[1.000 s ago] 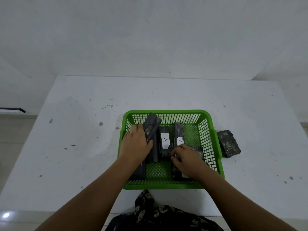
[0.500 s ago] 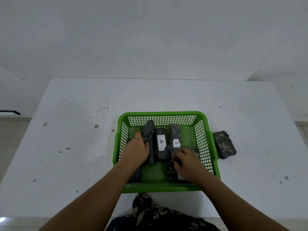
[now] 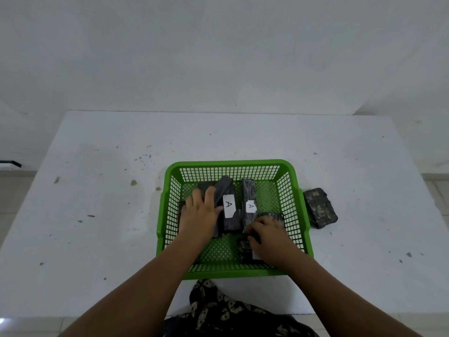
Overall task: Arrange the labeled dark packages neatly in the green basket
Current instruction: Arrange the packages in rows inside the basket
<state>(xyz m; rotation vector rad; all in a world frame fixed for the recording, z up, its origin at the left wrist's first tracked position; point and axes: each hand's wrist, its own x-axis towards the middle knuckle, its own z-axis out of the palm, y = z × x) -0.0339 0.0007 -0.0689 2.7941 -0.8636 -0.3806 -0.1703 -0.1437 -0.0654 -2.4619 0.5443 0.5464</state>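
A green mesh basket (image 3: 297, 224) sits on the white table near its front edge. Several dark packages lie inside. Two stand side by side in the middle, each with a white "A" label: one (image 3: 230, 215) left, one (image 3: 249, 203) right. My left hand (image 3: 200, 212) grips a dark package (image 3: 222, 188) that leans against the left labeled one. My right hand (image 3: 267, 237) is closed on another dark package (image 3: 244, 246) at the basket's front right; much of it is hidden under my fingers. One more dark package (image 3: 319, 207) lies outside, against the basket's right wall.
The white table (image 3: 97, 215) has small dark specks and reaches to a white wall behind. Patterned dark cloth (image 3: 218, 310) shows below the table's front edge, between my arms.
My left hand has shifted slightly toward the basket's left side with its package. The right hand stays on the front-right package. The view has drifted a little.
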